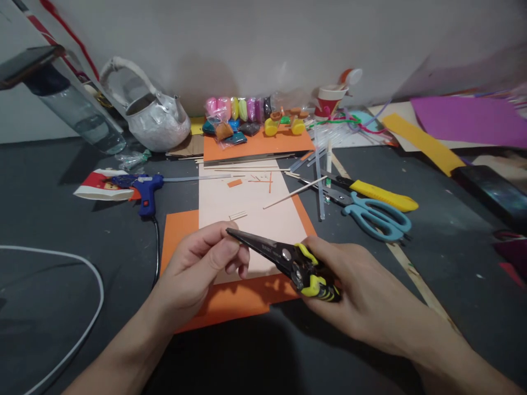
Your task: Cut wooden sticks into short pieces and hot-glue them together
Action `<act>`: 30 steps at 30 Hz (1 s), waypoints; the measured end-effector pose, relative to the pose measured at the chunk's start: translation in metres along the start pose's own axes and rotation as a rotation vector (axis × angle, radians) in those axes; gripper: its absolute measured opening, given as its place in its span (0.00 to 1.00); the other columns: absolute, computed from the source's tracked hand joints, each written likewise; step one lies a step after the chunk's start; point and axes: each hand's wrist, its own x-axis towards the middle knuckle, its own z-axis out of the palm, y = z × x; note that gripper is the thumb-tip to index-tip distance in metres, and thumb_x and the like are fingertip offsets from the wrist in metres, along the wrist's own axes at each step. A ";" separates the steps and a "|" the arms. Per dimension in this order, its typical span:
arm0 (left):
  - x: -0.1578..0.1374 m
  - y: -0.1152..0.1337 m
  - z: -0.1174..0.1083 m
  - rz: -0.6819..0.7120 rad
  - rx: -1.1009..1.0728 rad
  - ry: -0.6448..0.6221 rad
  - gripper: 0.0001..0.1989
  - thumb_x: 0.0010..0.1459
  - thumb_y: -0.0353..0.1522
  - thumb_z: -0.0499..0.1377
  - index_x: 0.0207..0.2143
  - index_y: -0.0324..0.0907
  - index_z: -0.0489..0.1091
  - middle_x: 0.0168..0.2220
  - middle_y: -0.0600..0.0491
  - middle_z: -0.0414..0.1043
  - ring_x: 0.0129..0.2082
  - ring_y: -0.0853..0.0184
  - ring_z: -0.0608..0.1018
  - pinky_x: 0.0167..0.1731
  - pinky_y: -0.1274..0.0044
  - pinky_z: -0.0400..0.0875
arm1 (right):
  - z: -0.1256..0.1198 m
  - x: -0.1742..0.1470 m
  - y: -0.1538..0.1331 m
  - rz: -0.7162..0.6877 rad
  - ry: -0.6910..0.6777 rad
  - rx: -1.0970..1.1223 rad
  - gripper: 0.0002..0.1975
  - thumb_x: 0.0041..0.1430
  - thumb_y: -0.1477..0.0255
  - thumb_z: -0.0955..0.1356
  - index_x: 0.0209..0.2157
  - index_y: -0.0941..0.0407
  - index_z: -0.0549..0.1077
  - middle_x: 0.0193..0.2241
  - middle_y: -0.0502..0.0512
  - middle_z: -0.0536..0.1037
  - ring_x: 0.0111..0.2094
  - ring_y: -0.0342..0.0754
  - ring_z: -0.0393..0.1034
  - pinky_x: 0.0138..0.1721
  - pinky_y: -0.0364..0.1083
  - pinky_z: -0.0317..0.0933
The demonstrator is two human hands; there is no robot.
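Note:
My right hand (349, 285) is wrapped round the yellow-and-black handles of long, pointed black snips (263, 247). Their blades look closed, and the tip reaches the fingertips of my left hand (206, 255). Thumb and forefinger are pinched there; whatever lies between them is too small or hidden to name. Just beyond the left fingers, several short cut sticks (237, 215) lie on white paper (263, 225). Under that paper is an orange sheet (242, 299). A longer thin wooden stick (294, 192) rests across the paper's right edge, and a small orange scrap (234, 183) lies farther back.
A blue glue gun (148, 192) with a glue stick lies left. Blue-handled scissors (379, 216) and a yellow cutter knife (382, 196) lie right. Behind stand a silvery kettle (158, 123), clay packets (239, 109) and a paper cup (329, 101). A white cable (96, 285) curves at left.

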 end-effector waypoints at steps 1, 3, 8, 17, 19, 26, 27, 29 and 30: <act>0.000 0.000 0.000 0.000 0.006 0.011 0.12 0.61 0.35 0.63 0.26 0.40 0.75 0.25 0.53 0.70 0.26 0.71 0.69 0.30 0.78 0.69 | 0.001 0.000 0.000 0.002 0.012 0.004 0.07 0.53 0.72 0.66 0.29 0.51 0.60 0.22 0.47 0.70 0.22 0.47 0.62 0.25 0.44 0.49; 0.001 0.000 0.001 0.012 0.008 0.030 0.11 0.60 0.36 0.63 0.26 0.40 0.75 0.24 0.54 0.70 0.25 0.71 0.69 0.29 0.78 0.69 | 0.001 0.002 -0.001 0.019 0.023 0.049 0.07 0.53 0.72 0.66 0.30 0.51 0.60 0.22 0.47 0.69 0.21 0.46 0.62 0.24 0.44 0.49; 0.000 -0.001 0.002 0.044 -0.009 0.052 0.10 0.59 0.36 0.64 0.28 0.40 0.76 0.24 0.55 0.70 0.25 0.72 0.70 0.29 0.79 0.70 | -0.001 0.004 -0.004 0.052 -0.022 0.162 0.09 0.57 0.69 0.66 0.31 0.51 0.59 0.22 0.45 0.70 0.22 0.45 0.63 0.24 0.43 0.51; -0.001 0.000 0.000 0.052 0.051 0.015 0.10 0.60 0.37 0.63 0.30 0.40 0.75 0.24 0.54 0.65 0.27 0.70 0.69 0.31 0.78 0.69 | -0.001 0.001 -0.002 0.044 -0.074 0.111 0.10 0.59 0.64 0.66 0.31 0.51 0.59 0.26 0.49 0.72 0.25 0.48 0.64 0.26 0.45 0.51; 0.000 0.000 0.000 0.057 0.063 0.007 0.11 0.60 0.37 0.63 0.28 0.40 0.75 0.24 0.54 0.65 0.27 0.70 0.69 0.31 0.78 0.69 | -0.002 0.001 -0.002 0.040 -0.085 0.115 0.10 0.59 0.64 0.66 0.31 0.51 0.60 0.25 0.49 0.72 0.25 0.48 0.64 0.26 0.45 0.51; 0.000 -0.002 -0.001 0.025 0.035 0.014 0.10 0.60 0.36 0.63 0.28 0.40 0.76 0.26 0.54 0.69 0.27 0.71 0.70 0.31 0.79 0.68 | -0.003 0.000 -0.002 0.026 -0.041 0.058 0.08 0.57 0.67 0.67 0.30 0.51 0.61 0.24 0.48 0.72 0.24 0.47 0.64 0.25 0.45 0.52; -0.001 -0.003 -0.001 0.015 0.027 0.020 0.09 0.61 0.35 0.63 0.29 0.41 0.76 0.27 0.54 0.71 0.27 0.72 0.70 0.32 0.79 0.68 | -0.002 0.000 -0.001 0.022 -0.027 0.036 0.07 0.56 0.69 0.67 0.30 0.51 0.61 0.23 0.48 0.71 0.23 0.47 0.64 0.25 0.45 0.52; -0.002 -0.002 -0.001 0.013 0.040 0.035 0.10 0.62 0.36 0.62 0.29 0.41 0.76 0.27 0.54 0.72 0.26 0.72 0.69 0.32 0.79 0.68 | -0.001 0.001 0.000 0.019 0.003 0.020 0.07 0.55 0.71 0.66 0.29 0.51 0.60 0.22 0.47 0.70 0.22 0.47 0.63 0.24 0.44 0.51; -0.002 -0.002 -0.001 0.028 0.074 0.048 0.10 0.62 0.36 0.62 0.29 0.42 0.76 0.28 0.54 0.72 0.26 0.72 0.69 0.32 0.79 0.67 | 0.000 0.002 0.000 0.031 0.021 0.031 0.07 0.55 0.70 0.65 0.29 0.51 0.60 0.21 0.47 0.69 0.21 0.46 0.62 0.23 0.44 0.51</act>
